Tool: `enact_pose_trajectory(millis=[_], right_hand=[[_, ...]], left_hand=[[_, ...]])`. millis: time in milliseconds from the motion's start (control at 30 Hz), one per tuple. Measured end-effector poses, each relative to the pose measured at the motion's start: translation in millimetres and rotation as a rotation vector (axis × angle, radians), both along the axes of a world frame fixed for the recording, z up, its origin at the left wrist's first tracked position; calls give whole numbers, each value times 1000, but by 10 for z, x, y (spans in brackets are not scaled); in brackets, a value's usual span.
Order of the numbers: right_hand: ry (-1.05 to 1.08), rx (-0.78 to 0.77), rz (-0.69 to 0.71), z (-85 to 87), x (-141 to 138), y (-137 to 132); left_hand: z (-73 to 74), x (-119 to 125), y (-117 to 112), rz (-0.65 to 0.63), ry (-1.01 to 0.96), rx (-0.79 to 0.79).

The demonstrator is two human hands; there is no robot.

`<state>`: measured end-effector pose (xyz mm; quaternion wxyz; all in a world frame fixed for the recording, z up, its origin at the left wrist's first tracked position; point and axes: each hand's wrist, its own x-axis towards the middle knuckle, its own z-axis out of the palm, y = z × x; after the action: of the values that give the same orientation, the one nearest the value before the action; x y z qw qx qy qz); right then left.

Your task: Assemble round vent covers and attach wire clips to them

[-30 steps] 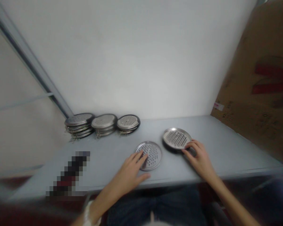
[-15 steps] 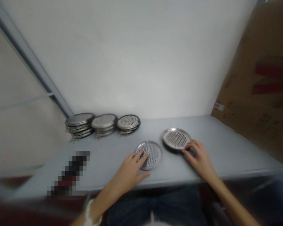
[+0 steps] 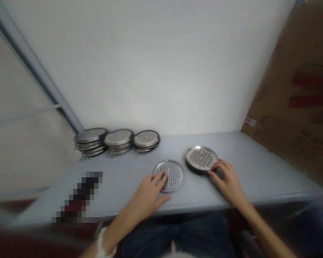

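Note:
Two round perforated metal discs lie flat on a grey table (image 3: 258, 168). My left hand (image 3: 148, 195) rests with its fingers spread, the fingertips on the near left edge of the left disc (image 3: 170, 173). My right hand (image 3: 227, 181) sits at the near right rim of the right disc (image 3: 200, 157), fingers curled loosely and touching its edge. Neither disc is lifted.
Three stacks of similar metal discs (image 3: 117, 141) stand at the back left against a white wall. A brown cardboard sheet (image 3: 296, 104) leans at the right. A blurred dark object (image 3: 79, 199) lies near the front left edge. My legs show under the table.
Almost nothing differs; the left disc and my left hand have shifted very slightly away from me.

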<state>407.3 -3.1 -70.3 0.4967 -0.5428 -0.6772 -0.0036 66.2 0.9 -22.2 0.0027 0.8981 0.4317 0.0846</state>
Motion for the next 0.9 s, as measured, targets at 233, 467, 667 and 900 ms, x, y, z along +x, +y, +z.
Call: enact_pose_trajectory(millis=[233,467,667,900], right_hand=[[10,-6,2,-10,-2,-4],[-1,7,3,-20,-3,3],[9,23,-1,-9,-23,-6],[-11,103,-11,18,-55,-25]], left_hand=[[0,0,4,4,-3,10],[15,-32,48,73,-1,42],[-58,-264,205,112,-50,87],[44,-387,296,213,-127,204]])
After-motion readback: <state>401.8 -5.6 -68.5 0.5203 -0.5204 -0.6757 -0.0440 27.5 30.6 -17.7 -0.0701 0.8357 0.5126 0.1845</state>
